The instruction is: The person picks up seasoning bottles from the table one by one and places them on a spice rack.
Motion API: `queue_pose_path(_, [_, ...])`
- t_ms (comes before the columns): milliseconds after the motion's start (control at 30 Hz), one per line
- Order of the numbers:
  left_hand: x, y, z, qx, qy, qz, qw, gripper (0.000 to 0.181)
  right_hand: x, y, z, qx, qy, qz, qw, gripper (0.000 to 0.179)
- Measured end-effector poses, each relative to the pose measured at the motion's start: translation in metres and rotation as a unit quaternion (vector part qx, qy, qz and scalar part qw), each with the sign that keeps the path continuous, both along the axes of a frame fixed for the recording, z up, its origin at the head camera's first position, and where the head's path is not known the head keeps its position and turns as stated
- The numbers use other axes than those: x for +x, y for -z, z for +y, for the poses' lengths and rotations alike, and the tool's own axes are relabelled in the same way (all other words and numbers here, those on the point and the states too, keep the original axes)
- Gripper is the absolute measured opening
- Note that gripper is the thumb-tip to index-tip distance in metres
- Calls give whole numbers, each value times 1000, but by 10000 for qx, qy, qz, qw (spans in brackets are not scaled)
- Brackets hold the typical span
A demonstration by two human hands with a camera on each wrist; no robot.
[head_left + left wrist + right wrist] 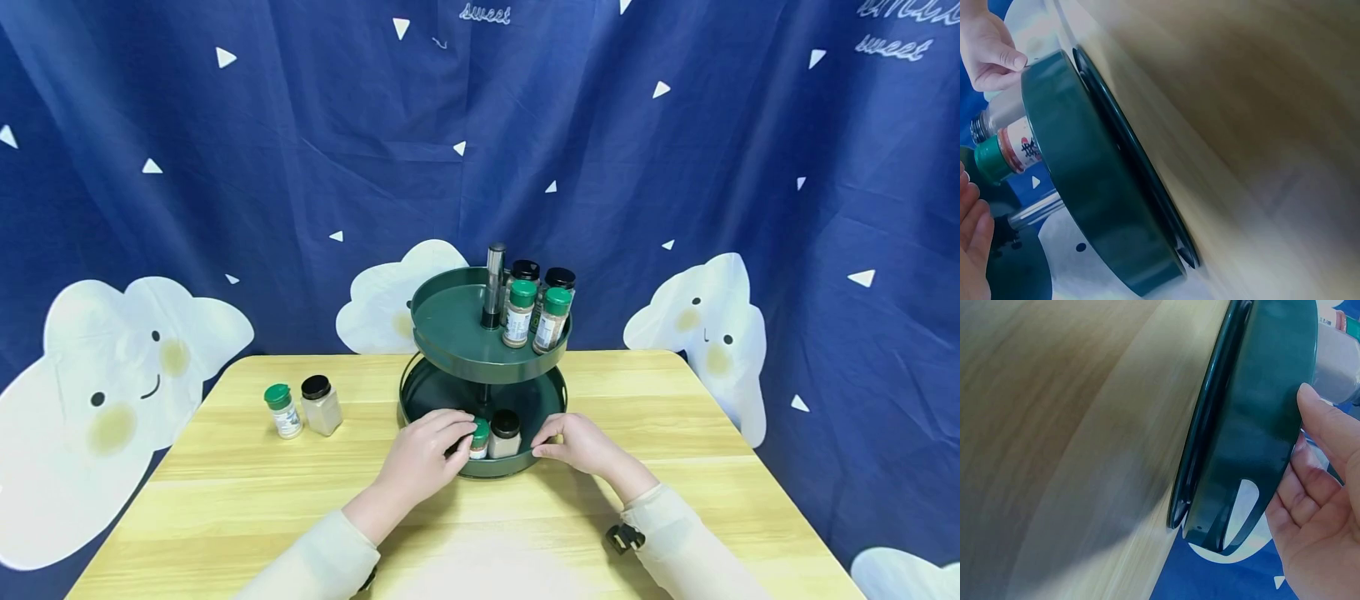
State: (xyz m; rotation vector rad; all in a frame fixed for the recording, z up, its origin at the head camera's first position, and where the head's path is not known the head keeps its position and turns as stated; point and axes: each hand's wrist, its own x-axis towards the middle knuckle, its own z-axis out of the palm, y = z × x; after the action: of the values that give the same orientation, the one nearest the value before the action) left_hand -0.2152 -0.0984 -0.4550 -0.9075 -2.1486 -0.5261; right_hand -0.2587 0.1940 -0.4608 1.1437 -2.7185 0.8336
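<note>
A dark green two-tier round spice rack (487,367) stands on the table. On its lower tray (491,469), near the front, sit a green-capped spice bottle (1017,145) and a black-capped square spice jar (504,444), side by side and upright. My left hand (425,454) is beside the green cap, its fingers loosely bent; in the left wrist view a gap shows between fingers and cap. With thumb and fingers, my right hand (1329,481) pinches the lower tray's rim on the right. The left hand's thumb is hidden in the head view.
Several spice bottles with green and black caps (556,302) stand on the upper tray, right of a metal post (494,283). On the table at left are a green-capped bottle (285,417) and a black-capped jar (322,410). A blue curtain (300,167) hangs behind the wooden table (262,517).
</note>
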Motion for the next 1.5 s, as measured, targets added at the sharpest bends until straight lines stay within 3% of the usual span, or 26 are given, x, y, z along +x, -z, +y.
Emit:
queue_pose_path(700, [-5, -3, -29, 205, -112, 416, 9989, 17, -1, -1, -1, 14, -3, -141, 9999, 4])
queue_pose_path(933, [-5, -9, -38, 221, -310, 345, 9987, 19, -1, -1, -1, 124, 46, -147, 9998, 4])
queue_pose_path(1233, [-7, -6, -52, 215, -589, 397, 9972, 21, -1, 1, 0, 94, 40, -137, 9999, 4])
queue_pose_path(1500, [-7, -6, -67, 370, -758, 213, 9962, 26, -2, 1, 0, 78, 41, -159, 9998, 4])
